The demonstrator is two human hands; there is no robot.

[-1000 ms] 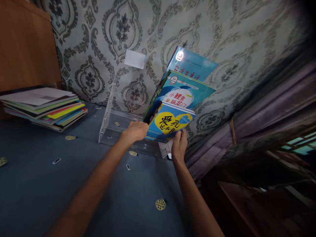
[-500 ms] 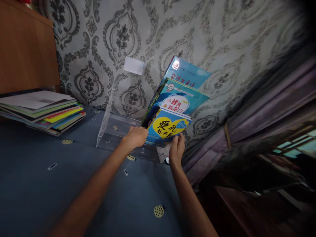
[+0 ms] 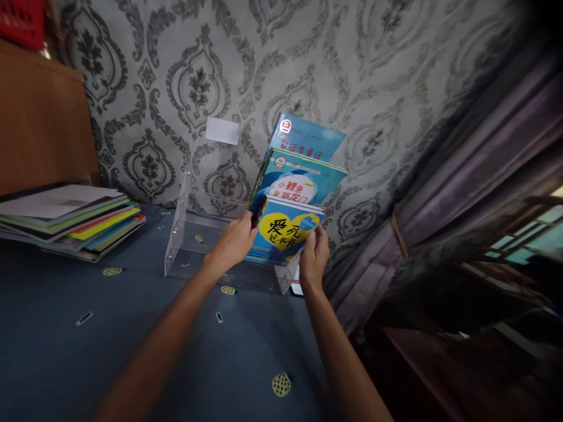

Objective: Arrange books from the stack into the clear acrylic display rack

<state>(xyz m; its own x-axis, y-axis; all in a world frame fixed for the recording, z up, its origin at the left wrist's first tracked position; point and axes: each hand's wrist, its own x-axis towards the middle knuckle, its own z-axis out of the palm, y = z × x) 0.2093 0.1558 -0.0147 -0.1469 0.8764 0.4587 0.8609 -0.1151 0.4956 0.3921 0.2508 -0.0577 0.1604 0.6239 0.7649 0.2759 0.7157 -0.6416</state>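
A blue book with a yellow heart on its cover (image 3: 284,234) stands at the front of a clear acrylic rack (image 3: 173,249), in its right part. My left hand (image 3: 235,237) is closed on the book's left edge, and my right hand (image 3: 314,258) grips its right edge. Behind it, in the stepped rows, lean a teal book with a white oval (image 3: 325,176) and a lighter blue book (image 3: 323,138), each standing higher than the one in front. More book spines show along their left sides. The fingertips behind the front book are hidden.
On the left, a stack of books and papers (image 3: 65,217) lies on the dark blue cloth (image 3: 185,351) beside a wooden cabinet (image 3: 41,117). A red basket (image 3: 21,20) sits on the cabinet. Patterned wallpaper with a white card (image 3: 223,130) is behind; a purple curtain (image 3: 373,275) hangs right.
The view has shifted, so the rack and books appear further left and slightly lower. The front book looks a little more upright, with both hands still at its sides.
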